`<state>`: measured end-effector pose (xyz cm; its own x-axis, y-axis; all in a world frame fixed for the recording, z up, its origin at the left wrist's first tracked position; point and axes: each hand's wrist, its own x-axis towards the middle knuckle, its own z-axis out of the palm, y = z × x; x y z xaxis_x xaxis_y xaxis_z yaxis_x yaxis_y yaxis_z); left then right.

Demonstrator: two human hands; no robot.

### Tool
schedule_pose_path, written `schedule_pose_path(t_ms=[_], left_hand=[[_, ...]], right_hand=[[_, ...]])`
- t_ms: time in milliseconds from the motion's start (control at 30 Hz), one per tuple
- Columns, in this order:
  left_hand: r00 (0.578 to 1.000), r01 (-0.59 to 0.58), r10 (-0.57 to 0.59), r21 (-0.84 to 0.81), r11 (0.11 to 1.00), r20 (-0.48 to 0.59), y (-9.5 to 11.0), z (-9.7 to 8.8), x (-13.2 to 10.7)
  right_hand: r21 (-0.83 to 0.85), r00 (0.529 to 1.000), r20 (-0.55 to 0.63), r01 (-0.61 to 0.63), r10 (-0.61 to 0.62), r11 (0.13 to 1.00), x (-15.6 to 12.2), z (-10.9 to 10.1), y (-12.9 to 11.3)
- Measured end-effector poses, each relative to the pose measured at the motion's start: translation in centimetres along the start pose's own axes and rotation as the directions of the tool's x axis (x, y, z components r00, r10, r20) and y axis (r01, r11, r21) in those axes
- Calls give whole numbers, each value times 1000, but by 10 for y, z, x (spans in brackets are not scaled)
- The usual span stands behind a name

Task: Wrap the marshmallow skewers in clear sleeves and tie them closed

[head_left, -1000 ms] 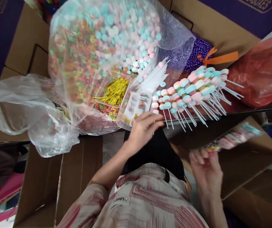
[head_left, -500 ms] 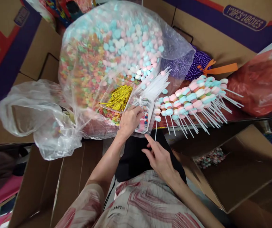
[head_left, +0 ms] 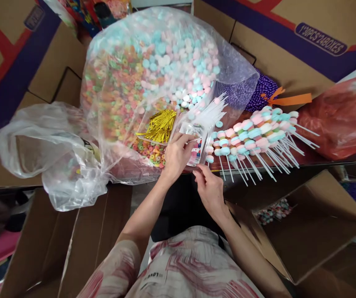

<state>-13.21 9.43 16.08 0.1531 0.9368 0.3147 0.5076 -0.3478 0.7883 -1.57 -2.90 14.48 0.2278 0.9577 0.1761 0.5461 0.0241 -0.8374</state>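
A stack of printed clear plastic bags (head_left: 197,131) lies in a clear tray at the table's front edge. My left hand (head_left: 178,157) rests on the bags from the left, fingers curled and thumb bent in, gripping the printed plastic. Lower right, my right hand (head_left: 209,188) has thumb and forefinger pinched at the near end of the same packaging. White sticks (head_left: 213,109) fan out just behind the bags. Gold twist ties (head_left: 162,125) fill a clear box left of them. On the right lie several rows of sticks threaded with pastel candies (head_left: 255,132).
Behind my hands bulges a big clear bag of pastel candies (head_left: 153,62). Purple beads with an orange ribbon (head_left: 289,99) and a red plastic bag (head_left: 336,111) lie to the right. Open cardboard boxes (head_left: 314,223) stand below the table edge, one holding candy sticks (head_left: 275,211).
My right hand has moved up to the packaging, its thumb and forefinger closing at the near end. My left hand stays on the bags. The whole view has shifted slightly.
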Motion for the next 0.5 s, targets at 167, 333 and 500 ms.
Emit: schedule_pose_path(t_ms=[167, 333, 500], left_hand=[[995, -75, 60, -218, 973, -77, 13, -12, -30], [993, -79, 45, -330, 941, -112, 23, -12, -56], [899, 391, -398, -750, 534, 185, 33, -18, -75]], right_hand=[[337, 983, -55, -146, 174, 930, 5, -7, -21], [612, 966, -70, -154, 247, 776, 24, -2, -26], [651, 963, -73, -152, 260, 744, 23, -7, -27]])
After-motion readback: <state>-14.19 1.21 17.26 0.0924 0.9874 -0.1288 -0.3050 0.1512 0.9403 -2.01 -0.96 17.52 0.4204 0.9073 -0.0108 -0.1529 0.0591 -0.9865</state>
